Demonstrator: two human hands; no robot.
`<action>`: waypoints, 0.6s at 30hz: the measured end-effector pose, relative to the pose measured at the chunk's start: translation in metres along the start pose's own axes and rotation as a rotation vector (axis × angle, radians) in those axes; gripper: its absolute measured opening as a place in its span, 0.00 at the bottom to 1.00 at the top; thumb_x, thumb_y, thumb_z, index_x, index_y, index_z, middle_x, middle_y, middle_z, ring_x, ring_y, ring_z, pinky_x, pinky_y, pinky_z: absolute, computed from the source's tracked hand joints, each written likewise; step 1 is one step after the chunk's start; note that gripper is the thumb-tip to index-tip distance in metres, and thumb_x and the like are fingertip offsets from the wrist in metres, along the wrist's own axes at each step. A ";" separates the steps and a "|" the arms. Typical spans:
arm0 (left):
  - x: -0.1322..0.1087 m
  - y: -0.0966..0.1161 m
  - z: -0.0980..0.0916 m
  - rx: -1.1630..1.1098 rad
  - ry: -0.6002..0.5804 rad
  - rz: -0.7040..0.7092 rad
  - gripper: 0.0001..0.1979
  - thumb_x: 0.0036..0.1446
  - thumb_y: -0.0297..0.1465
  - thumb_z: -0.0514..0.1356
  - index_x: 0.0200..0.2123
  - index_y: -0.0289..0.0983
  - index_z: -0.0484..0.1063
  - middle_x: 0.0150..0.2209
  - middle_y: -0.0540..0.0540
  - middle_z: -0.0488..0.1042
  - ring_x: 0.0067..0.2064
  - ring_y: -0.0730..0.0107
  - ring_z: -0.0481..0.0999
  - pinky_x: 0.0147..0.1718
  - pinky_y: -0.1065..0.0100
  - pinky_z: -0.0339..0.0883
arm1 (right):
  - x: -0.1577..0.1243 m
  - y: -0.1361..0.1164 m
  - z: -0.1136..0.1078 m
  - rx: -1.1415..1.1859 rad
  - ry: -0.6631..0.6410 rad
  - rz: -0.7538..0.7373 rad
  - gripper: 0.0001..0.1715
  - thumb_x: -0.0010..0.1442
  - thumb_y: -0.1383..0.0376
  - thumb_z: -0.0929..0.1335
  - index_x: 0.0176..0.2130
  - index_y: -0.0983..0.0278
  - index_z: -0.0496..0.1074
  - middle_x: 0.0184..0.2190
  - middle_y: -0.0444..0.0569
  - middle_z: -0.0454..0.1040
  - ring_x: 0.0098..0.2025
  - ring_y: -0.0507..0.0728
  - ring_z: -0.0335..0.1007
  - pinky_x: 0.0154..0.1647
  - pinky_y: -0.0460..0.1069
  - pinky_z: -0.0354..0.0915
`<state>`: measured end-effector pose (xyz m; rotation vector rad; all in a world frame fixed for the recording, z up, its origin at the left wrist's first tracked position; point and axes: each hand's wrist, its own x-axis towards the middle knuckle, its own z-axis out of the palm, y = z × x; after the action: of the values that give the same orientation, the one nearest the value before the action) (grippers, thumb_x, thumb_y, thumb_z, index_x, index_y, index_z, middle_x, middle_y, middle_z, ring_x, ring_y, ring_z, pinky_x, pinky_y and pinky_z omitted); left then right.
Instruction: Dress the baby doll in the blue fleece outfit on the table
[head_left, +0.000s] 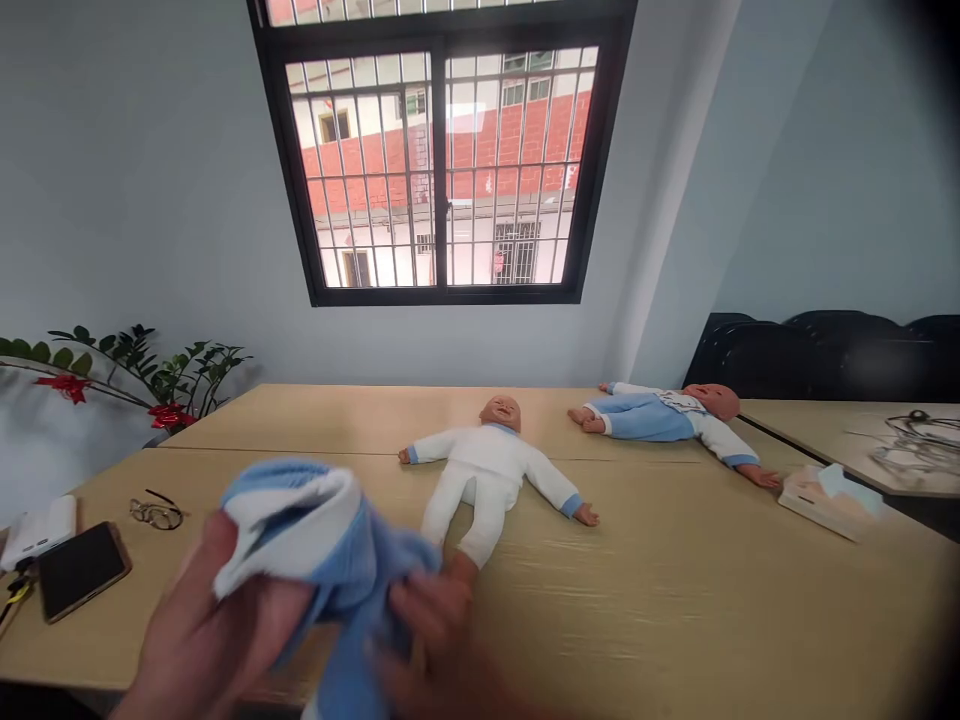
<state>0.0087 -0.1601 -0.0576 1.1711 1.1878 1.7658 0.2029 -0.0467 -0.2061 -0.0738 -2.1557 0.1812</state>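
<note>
The left hand (214,630) grasps a blue-and-white garment (341,545); the blurred right hand (442,640) grips its fabric. Beyond both hands lies a white-clothed doll (491,462).

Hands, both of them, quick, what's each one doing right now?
Left hand: closed on the blue-and-white garment.
Right hand: at the same garment, but blurred; whether it grips cannot be told.

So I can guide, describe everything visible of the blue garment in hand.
The blue garment looks like soft cloth, light blue with a white band at its open, folded end. Bunched and held up, it runs past the bottom edge. The left hand holds the white end; the blurred right hand is at the blue folds, grip unclear.
</note>
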 end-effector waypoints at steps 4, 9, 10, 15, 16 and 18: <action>0.080 0.032 0.027 -0.391 0.068 0.093 0.13 0.68 0.45 0.57 0.40 0.49 0.79 0.43 0.53 0.82 0.53 0.62 0.79 0.52 0.62 0.78 | 0.079 0.072 -0.069 0.172 0.238 0.385 0.16 0.69 0.58 0.62 0.49 0.59 0.75 0.50 0.52 0.78 0.54 0.63 0.74 0.59 0.61 0.69; 0.180 0.012 0.026 -0.471 -0.079 -0.097 0.07 0.68 0.32 0.59 0.40 0.38 0.76 0.37 0.50 0.80 0.39 0.74 0.78 0.42 0.71 0.75 | 0.145 0.173 -0.148 0.436 0.384 0.768 0.24 0.68 0.50 0.62 0.41 0.64 0.77 0.37 0.49 0.80 0.46 0.60 0.75 0.52 0.57 0.71; 0.199 0.007 0.028 -0.437 -0.103 -0.143 0.05 0.67 0.31 0.61 0.39 0.37 0.76 0.34 0.50 0.79 0.35 0.75 0.76 0.38 0.73 0.74 | 0.154 0.186 -0.159 0.459 0.391 0.800 0.23 0.66 0.50 0.63 0.41 0.65 0.77 0.37 0.49 0.80 0.46 0.60 0.75 0.53 0.56 0.71; 0.251 -0.009 0.040 -0.335 -0.172 0.006 0.10 0.62 0.36 0.66 0.39 0.35 0.76 0.36 0.49 0.79 0.37 0.73 0.76 0.39 0.71 0.70 | 0.164 0.195 -0.199 0.354 0.396 0.720 0.21 0.64 0.53 0.66 0.46 0.63 0.79 0.43 0.49 0.81 0.51 0.61 0.74 0.58 0.58 0.67; 0.251 -0.015 0.040 -0.303 -0.201 0.038 0.12 0.60 0.37 0.68 0.39 0.35 0.76 0.36 0.48 0.79 0.37 0.72 0.76 0.39 0.71 0.70 | 0.155 0.189 -0.203 0.312 0.354 0.665 0.21 0.65 0.52 0.66 0.46 0.62 0.80 0.45 0.50 0.80 0.53 0.62 0.73 0.59 0.58 0.67; 0.241 -0.034 0.034 -0.215 -0.282 0.027 0.15 0.57 0.39 0.71 0.41 0.34 0.77 0.34 0.48 0.78 0.34 0.72 0.76 0.35 0.72 0.68 | 0.124 0.175 -0.205 0.253 0.244 0.576 0.20 0.65 0.51 0.68 0.46 0.60 0.81 0.48 0.51 0.79 0.56 0.64 0.71 0.61 0.59 0.65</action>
<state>-0.0410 0.0763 -0.0128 1.2612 0.8002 1.6365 0.3009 0.1622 -0.0198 -0.5432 -1.8037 0.7350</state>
